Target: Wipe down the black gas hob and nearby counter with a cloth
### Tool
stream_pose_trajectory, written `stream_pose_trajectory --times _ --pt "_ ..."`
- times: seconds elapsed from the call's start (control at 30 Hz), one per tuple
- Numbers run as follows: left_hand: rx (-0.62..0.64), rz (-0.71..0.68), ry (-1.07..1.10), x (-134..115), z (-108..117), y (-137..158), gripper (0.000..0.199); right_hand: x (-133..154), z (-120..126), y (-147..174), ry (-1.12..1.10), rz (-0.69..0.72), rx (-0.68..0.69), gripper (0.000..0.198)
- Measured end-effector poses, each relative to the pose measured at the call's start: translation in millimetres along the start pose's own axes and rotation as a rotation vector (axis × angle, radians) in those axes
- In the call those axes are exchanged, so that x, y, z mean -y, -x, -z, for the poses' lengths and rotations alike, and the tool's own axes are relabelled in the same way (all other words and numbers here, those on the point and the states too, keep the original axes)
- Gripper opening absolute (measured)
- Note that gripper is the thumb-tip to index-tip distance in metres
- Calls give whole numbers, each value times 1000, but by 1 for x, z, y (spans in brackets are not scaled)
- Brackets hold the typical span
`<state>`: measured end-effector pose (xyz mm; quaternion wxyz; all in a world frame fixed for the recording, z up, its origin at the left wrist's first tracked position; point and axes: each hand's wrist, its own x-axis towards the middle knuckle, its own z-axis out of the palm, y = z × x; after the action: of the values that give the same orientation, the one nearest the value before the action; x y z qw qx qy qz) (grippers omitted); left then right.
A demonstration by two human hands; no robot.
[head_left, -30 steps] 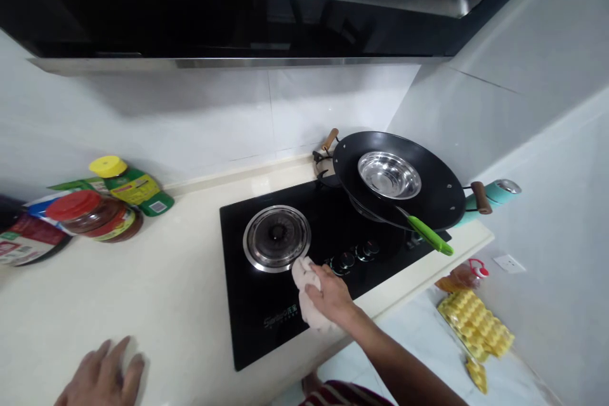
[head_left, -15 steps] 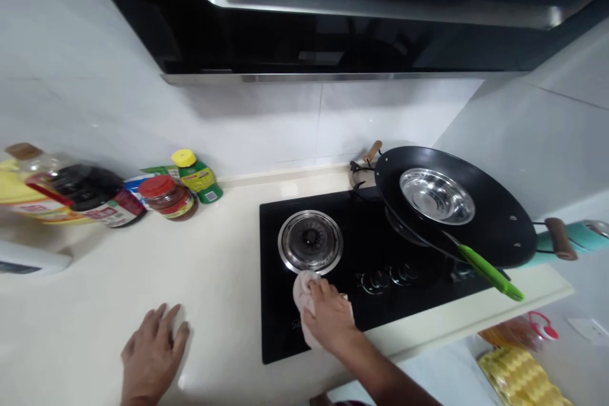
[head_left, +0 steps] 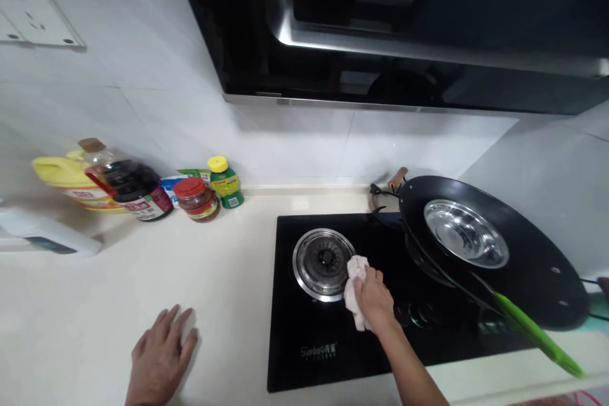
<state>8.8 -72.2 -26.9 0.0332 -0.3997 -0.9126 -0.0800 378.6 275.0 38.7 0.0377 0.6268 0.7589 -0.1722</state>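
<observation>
A crumpled white cloth (head_left: 354, 295) is gripped under my right hand (head_left: 375, 298), pressed against the black glass cooktop (head_left: 304, 330). The cloth lies just right of the left burner (head_left: 324, 264), close to its shiny metal ring. My left hand (head_left: 160, 355) rests palm down on the cream countertop (head_left: 228, 304), its fingers spread and holding nothing. A black wok (head_left: 528, 260) stands over the right side of the cooktop, with a steel bowl (head_left: 466, 233) and a green-handled utensil (head_left: 535, 333) in it.
Along the back wall at left stand a green bottle with a yellow cap (head_left: 226, 184), a red-lidded jar (head_left: 197, 201), a dark sauce bottle (head_left: 136, 187) and a yellow jug (head_left: 71, 181). A white bottle (head_left: 47, 231) lies at far left. The range hood (head_left: 380, 76) hangs above.
My right hand has moved the cloth from in front of the left burner to its right side. My left hand stays flat on the counter. The view has turned leftward.
</observation>
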Motion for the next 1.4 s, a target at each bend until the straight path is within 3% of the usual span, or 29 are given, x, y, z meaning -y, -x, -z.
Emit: stream_pose_trajectory --times 0.13,0.27,0.37,0.5,0.73,0.97,1.2,1.3,1.4 --pt "-47 -28 -17 3 -6 3 61 15 25 -70 -1 -81 -42 50" --pt "-96 -65 -44 7 -12 5 57 39 43 -129 5 -74 -67 56" --pt "-112 -84 -58 8 -14 6 56 69 42 -154 26 -11 -88 60" --pt "-127 -87 -68 10 -16 9 54 120 26 -162 55 141 -85 60" --pt "-88 -68 -58 8 -14 9 54 183 3 -138 95 460 -40 58" --pt "-47 -36 -36 3 -7 6 53 204 -16 -87 106 784 -29 57" --pt "-38 -19 -31 -2 -2 5 54 174 -37 -6 88 1017 -26 45" --pt "-20 -14 -22 -5 1 4 54 144 -40 22 52 1007 -1 45" --pt "-16 -6 -15 -7 2 3 55 112 -36 40 30 909 74 52"
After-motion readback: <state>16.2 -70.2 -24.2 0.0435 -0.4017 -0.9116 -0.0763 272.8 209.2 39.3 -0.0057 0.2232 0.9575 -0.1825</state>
